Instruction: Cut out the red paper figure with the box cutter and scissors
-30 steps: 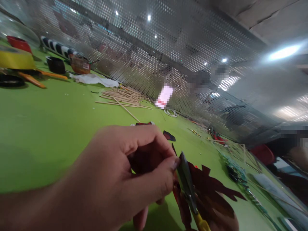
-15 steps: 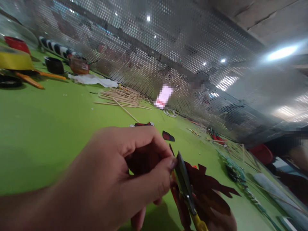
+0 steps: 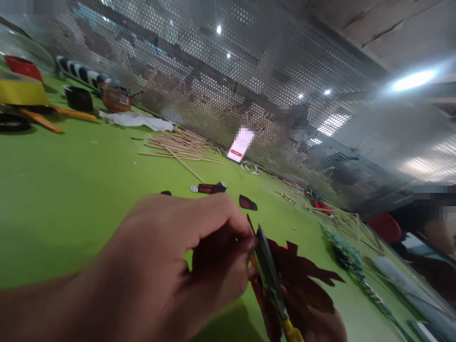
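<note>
My left hand (image 3: 178, 256) is closed in a pinch, with thumb and forefinger on the edge of a dark reddish-brown cut-out sheet (image 3: 302, 268) with a jagged outline. Scissors (image 3: 269, 266) with a yellow handle lie across the sheet, their blades right beside my left fingertips. Low in the view, my right hand (image 3: 337, 325) is mostly hidden behind the sheet, around the scissors' handle. Just past my left knuckles lie a small dark-and-red cut-out piece (image 3: 247, 202) and a longer one with white round ends (image 3: 208, 188).
Thin wooden sticks (image 3: 185, 144) are piled on the green table (image 3: 71, 190). A lit phone (image 3: 237, 149) leans against a perforated metal screen (image 3: 199, 80). Yellow tape (image 3: 21, 89), orange-handled tools (image 3: 42, 120) and a jar (image 3: 116, 98) stand left; a green twisted cord (image 3: 370, 289) lies right.
The scissors, sheet and my left hand have shifted slightly left. The left hand has sunk a little, so more of the longer cut-out piece shows beyond it. The sheet is still pinched.
</note>
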The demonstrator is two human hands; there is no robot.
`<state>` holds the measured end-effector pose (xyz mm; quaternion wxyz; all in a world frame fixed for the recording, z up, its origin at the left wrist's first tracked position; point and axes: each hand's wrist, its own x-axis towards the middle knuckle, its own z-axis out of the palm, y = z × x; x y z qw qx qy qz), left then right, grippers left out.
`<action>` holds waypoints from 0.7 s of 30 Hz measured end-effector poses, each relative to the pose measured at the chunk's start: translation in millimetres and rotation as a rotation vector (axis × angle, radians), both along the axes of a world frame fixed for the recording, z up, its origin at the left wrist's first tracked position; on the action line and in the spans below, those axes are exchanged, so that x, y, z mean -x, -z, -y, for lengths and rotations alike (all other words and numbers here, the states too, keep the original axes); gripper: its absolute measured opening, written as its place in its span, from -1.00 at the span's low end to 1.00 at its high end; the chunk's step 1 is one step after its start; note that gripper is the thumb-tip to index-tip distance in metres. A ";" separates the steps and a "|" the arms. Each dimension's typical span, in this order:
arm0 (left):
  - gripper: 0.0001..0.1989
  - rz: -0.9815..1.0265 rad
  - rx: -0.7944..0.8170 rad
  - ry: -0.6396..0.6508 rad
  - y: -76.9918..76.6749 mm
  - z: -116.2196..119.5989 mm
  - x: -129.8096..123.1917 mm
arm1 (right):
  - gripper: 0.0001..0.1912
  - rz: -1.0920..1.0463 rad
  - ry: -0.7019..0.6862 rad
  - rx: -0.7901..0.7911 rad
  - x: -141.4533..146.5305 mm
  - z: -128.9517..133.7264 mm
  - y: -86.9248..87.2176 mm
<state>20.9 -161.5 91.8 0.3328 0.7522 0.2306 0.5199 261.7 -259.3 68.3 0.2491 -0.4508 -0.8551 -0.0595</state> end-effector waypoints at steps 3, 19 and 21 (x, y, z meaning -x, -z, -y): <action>-0.85 -0.032 -0.169 -0.035 6.0 -0.8 0.1 | -0.41 -0.144 -0.038 0.093 7.7 -3.4 -1.6; -0.77 -0.054 -0.142 0.077 6.2 -6.5 2.3 | -0.63 -0.233 0.061 -0.088 0.9 -4.8 40.1; -0.72 0.029 -0.098 0.144 5.8 -10.3 2.5 | -0.69 -0.216 0.093 -0.119 4.2 -11.7 55.8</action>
